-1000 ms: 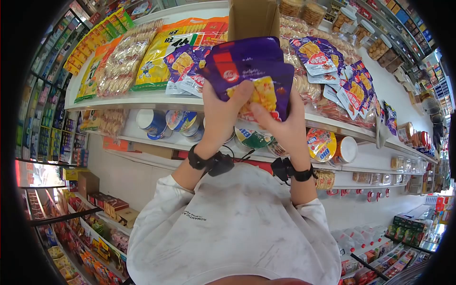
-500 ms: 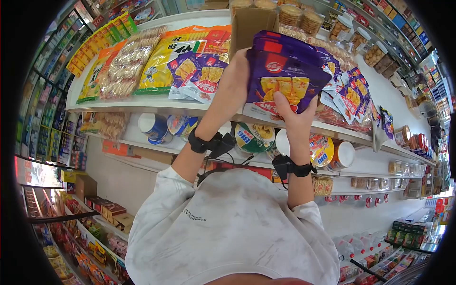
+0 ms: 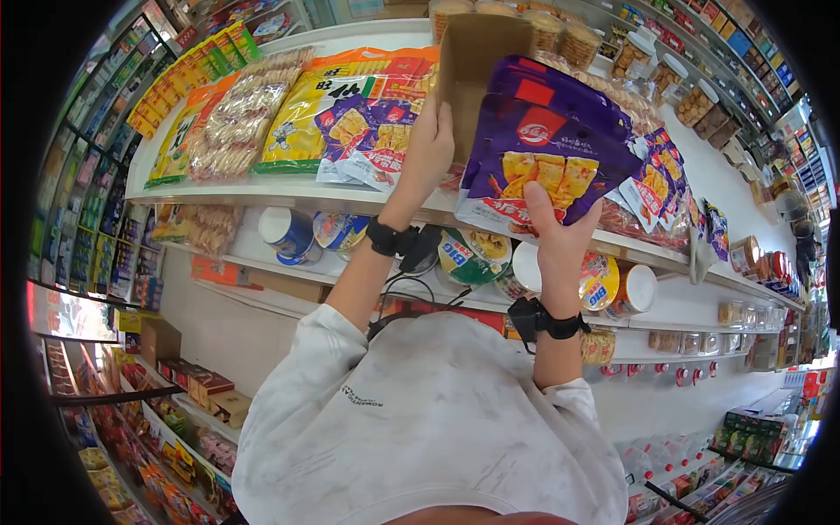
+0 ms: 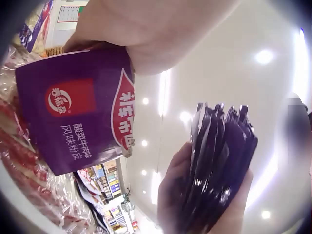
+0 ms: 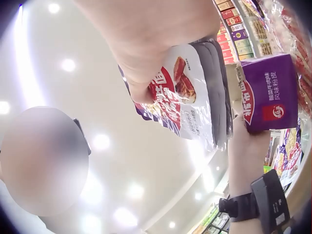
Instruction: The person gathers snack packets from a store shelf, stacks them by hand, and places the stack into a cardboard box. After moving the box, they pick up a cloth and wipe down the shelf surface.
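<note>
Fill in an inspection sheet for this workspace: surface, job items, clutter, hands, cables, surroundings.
Surface: white shelf, loaded with snack goods.
Job items: stack of purple packets, held up beside an open cardboard box; what the box rests on is hidden.
Clutter: loose purple packets by a yellow snack bag; noodle tubs below.
Hands: left hand holds the box; right hand grips the stack, thumb in front.
Cables: black cable near the left wrist.
Surroundings: stocked racks, lidded jars.
</note>
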The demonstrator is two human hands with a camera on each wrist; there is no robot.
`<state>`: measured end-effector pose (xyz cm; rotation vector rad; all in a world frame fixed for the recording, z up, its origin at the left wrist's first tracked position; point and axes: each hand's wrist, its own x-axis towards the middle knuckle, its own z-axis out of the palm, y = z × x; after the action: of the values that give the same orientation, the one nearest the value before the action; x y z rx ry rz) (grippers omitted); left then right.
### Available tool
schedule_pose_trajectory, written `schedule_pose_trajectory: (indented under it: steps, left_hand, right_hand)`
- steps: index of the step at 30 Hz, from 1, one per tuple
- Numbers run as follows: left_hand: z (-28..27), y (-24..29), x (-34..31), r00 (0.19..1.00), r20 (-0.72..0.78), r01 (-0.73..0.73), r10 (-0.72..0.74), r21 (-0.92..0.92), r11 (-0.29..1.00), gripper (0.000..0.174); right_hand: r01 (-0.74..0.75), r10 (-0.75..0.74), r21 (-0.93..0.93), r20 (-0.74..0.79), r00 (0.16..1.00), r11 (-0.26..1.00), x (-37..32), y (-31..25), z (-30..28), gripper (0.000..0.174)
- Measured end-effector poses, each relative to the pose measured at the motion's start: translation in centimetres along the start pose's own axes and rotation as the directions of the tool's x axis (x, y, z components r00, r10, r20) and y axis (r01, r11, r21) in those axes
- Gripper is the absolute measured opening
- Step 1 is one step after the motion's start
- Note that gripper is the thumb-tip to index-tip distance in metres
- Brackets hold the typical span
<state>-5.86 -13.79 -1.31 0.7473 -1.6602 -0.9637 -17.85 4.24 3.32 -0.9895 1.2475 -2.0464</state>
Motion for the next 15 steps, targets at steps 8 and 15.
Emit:
schedule_pose_trajectory:
  steps: [8,15]
  left_hand:
    - [1.2,1.6,-4.5,0.969,0.015,-0.240,0.246,-0.159,0.958,0.051]
    - [1.8,4.1,-3.9,0.966,0.068,-0.251,0.250,0.005,0.968,0.054]
  right_hand:
    - [0.039,-0.033,-0.113,0.054,0.998,0.993,1.5,-1.0,2.3,0.069]
    - [0.105,-0.132,-0.250,-0.093,0.987,0.963,2.4,0.4,1.3,0.077]
